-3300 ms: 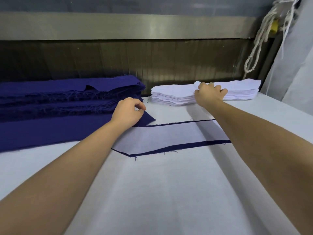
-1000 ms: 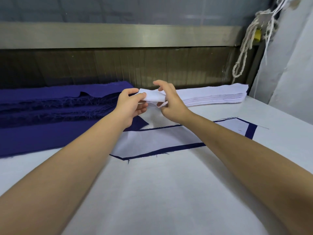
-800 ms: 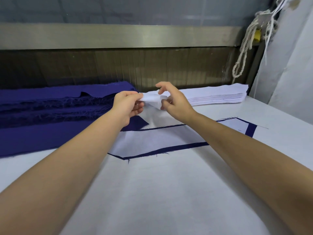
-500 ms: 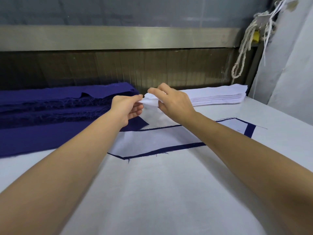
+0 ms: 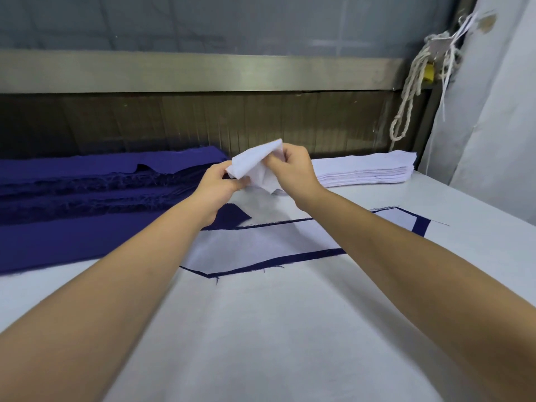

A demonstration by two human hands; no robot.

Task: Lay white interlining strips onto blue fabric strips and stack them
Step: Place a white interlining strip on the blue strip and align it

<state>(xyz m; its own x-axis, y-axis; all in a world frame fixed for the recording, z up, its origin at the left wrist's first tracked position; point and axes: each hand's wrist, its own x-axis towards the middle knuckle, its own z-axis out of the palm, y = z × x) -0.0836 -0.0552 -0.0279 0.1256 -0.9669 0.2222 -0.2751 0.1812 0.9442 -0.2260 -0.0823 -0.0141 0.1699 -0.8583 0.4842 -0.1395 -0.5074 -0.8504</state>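
Observation:
Both hands hold one white interlining strip (image 5: 256, 165) in the air above the table. My left hand (image 5: 216, 188) pinches its left end and my right hand (image 5: 293, 169) pinches its upper right part; the strip is folded and crumpled between them. Below lies a blue fabric strip (image 5: 304, 255) with a white interlining piece (image 5: 261, 242) laid on it. A pile of blue fabric strips (image 5: 87, 192) lies at the left. A stack of white interlining strips (image 5: 368, 171) sits at the back right.
The work goes on over a white covered table (image 5: 275, 329). A metal rail and dark panel (image 5: 203, 123) run along the back. A knotted white rope (image 5: 412, 91) hangs at the right rear beside a pale curtain (image 5: 493, 111).
Both hands left the piles and came together holding one white strip. Over the last second the strip has been lifted a little and its folded end opened upward.

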